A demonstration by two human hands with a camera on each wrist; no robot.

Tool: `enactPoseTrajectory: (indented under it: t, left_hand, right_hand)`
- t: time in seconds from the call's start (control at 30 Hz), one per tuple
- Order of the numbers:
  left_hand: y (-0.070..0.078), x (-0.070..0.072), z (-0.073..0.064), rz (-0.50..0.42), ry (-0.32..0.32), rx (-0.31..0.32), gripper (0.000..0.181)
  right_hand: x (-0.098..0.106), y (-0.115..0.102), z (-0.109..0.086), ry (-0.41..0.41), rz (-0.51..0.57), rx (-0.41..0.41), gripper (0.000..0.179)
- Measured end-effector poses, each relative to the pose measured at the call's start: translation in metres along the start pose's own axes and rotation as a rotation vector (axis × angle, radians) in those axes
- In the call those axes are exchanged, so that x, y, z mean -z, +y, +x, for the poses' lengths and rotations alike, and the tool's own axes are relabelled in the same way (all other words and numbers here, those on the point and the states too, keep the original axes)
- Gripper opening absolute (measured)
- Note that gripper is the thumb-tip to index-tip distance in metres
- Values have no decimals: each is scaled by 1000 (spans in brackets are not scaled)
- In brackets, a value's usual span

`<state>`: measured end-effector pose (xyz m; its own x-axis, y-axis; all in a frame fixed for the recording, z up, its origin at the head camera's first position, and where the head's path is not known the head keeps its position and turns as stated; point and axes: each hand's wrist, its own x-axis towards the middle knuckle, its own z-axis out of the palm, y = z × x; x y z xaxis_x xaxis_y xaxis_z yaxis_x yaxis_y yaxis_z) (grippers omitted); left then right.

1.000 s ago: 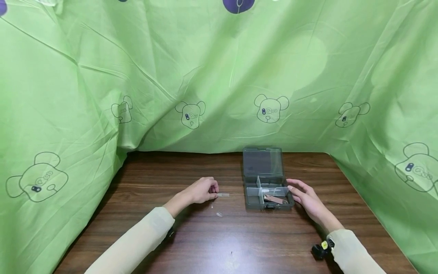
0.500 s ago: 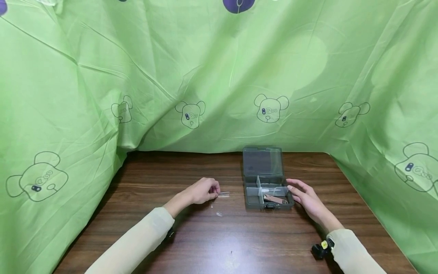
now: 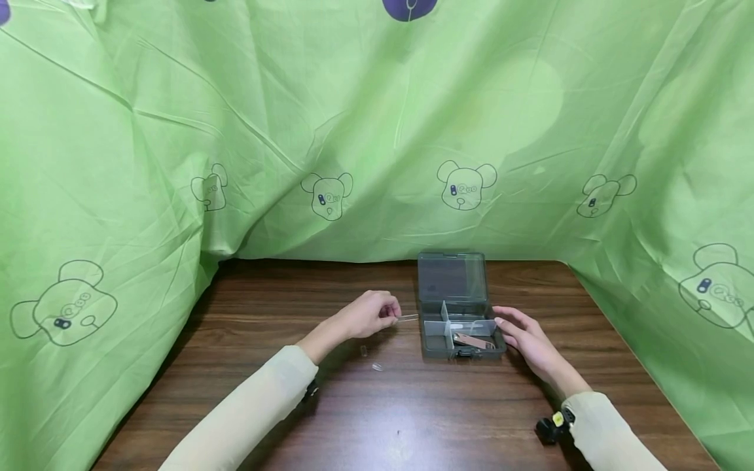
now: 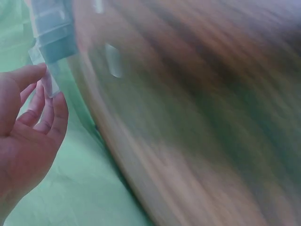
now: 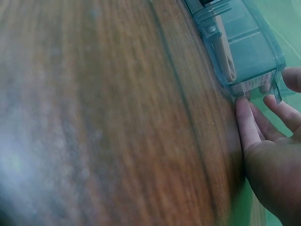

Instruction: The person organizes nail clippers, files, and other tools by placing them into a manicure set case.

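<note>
In the head view my left hand (image 3: 371, 315) pinches a thin clear plastic piece (image 3: 408, 318) between thumb and fingertips, just left of an open grey see-through compartment box (image 3: 432, 353). The left wrist view shows that clear flat piece (image 4: 51, 87) at the fingertips of the left hand (image 4: 35, 117). A pinkish nail clipper (image 3: 474, 342) lies in the box's front right compartment, with pale clear items behind it. My right hand (image 3: 533, 343) rests against the box's right side, fingers extended; in the right wrist view its fingertips (image 5: 242, 106) touch the box wall (image 5: 254, 82).
Two small clear pieces lie on the wooden table (image 3: 471, 412), one piece (image 3: 363, 351) below the left hand, another piece (image 3: 377, 367) nearer the front. The box lid (image 3: 452, 278) stands raised at the back. Green cloth (image 3: 353, 131) hangs round the table.
The left hand has lifted the clear piece off the table and carried it right and back toward the box. Right hand and box have stayed in place.
</note>
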<state>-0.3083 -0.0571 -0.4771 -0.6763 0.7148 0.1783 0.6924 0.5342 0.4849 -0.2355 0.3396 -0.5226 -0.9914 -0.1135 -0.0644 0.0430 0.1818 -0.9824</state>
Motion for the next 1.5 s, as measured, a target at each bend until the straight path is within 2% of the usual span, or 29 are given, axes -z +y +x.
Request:
enactPoseTrajectory:
  t: [0.27,0.67,1.1,1.33,1.5]
  left_hand:
    - [21,-2,30,-11,34,-52,6]
    - [46,-6,67,-27,46,-45,3]
    - [57,-26,104,-51,32,-43,4]
    - [70,-36,116,-85,30,-16,2]
    - [78,-48,124,-73,0,-2,2]
  right_hand:
    - [0,0,0,1,-6,0,62]
    - [2,1,-1,3,-6,1,62]
    - [-1,-2,-1,10,-21,-27,60]
    - [1,0,0,10,-21,-15,60]
    - [-1,-2,-1,5,-23,-6,60]
